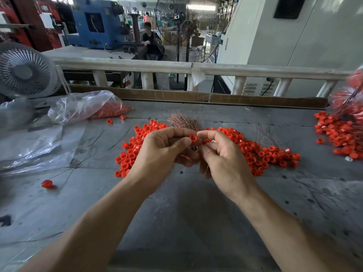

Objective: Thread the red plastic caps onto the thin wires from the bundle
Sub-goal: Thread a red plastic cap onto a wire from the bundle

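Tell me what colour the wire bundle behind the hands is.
Coppery pink wire bundle, clearest in the head view.

left hand (159,149), right hand (222,154), fingers curled, pinching

Grey table (196,213), scuffed; crumpled clear plastic bag (82,105) at its far left. White desk fan (25,71) behind the bag. Background: blue machine (94,22), black pedestal fan (188,30), seated person (150,40).

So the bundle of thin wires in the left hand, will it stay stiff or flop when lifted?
The wire bundle probably holds up near the left hand, since its strands stand fanned above it. Single strands likely bend easily; loose ones lie curved on the table. It is probably light.
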Demonstrator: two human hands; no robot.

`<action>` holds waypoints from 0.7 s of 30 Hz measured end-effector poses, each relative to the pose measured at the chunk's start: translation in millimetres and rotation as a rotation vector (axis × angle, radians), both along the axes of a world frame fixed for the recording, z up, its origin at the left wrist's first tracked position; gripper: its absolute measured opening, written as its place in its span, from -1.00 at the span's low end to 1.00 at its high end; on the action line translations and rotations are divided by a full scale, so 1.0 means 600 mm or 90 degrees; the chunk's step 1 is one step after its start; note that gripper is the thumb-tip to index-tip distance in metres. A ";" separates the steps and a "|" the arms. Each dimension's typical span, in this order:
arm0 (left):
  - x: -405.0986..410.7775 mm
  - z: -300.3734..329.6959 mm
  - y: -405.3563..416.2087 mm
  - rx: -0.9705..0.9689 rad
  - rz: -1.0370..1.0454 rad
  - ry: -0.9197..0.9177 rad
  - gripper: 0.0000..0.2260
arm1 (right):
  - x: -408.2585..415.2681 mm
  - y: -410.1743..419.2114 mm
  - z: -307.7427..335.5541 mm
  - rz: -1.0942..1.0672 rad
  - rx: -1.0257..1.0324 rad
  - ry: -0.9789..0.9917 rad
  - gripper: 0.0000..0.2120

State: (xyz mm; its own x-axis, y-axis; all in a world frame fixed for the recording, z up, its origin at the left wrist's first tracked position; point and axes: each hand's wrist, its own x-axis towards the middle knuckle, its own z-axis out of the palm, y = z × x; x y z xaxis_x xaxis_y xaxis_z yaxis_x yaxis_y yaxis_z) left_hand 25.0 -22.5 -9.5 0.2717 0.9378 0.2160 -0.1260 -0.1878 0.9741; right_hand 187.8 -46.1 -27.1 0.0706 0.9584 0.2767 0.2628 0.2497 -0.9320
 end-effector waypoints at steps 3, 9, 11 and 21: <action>0.003 0.002 -0.002 -0.024 -0.010 -0.024 -0.85 | 0.001 0.002 -0.002 0.000 -0.013 0.013 -0.74; 0.001 0.009 -0.003 -0.064 -0.023 -0.064 -0.86 | 0.006 0.002 0.001 0.032 -0.026 0.015 -0.59; 0.001 0.011 -0.004 -0.069 -0.023 -0.065 -0.86 | 0.007 0.003 0.000 0.033 -0.032 0.003 -0.59; -0.001 0.011 -0.003 -0.074 -0.016 -0.056 -0.87 | 0.066 0.019 0.016 -0.299 0.020 -0.273 -0.89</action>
